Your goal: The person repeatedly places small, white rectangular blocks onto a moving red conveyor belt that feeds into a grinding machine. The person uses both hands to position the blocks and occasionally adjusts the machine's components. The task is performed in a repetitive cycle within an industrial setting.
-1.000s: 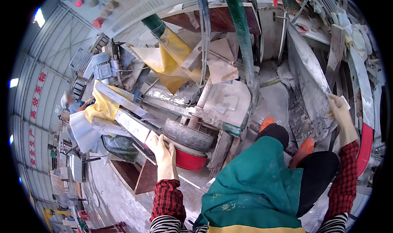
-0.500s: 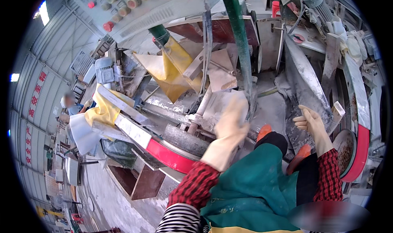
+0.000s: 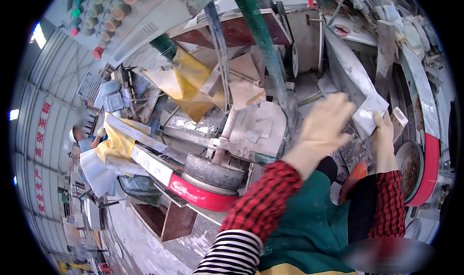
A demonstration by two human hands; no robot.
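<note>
A cream glove covers my left hand (image 3: 328,123), which reaches to the right over my lap. Its fingers are stretched out and hold nothing, a short gap away from a small, flat white square piece (image 3: 371,112). My right hand (image 3: 384,144), gloved alike, grips that piece by its lower edge, thumb on the near face. The piece looks like a thin tile and is tilted up, with a pale mark on it. Behind it leans a large grey, dust-coated curved sheet (image 3: 350,65). The fingers behind the piece are hidden.
A grey wheel (image 3: 212,171) on a shaft sits left, above a red-banded curved rim (image 3: 200,193). A control panel (image 3: 145,21) with knobs hangs upper left beside a green post (image 3: 263,43). Yellow cloth (image 3: 186,84) drapes behind. A person (image 3: 86,140) stands far left. A round rusty pan (image 3: 410,171) is right.
My left hand has swung right, toward my right hand. The white piece now shows in my right hand, whose fingers were partly spread before. The view has shifted slightly.
</note>
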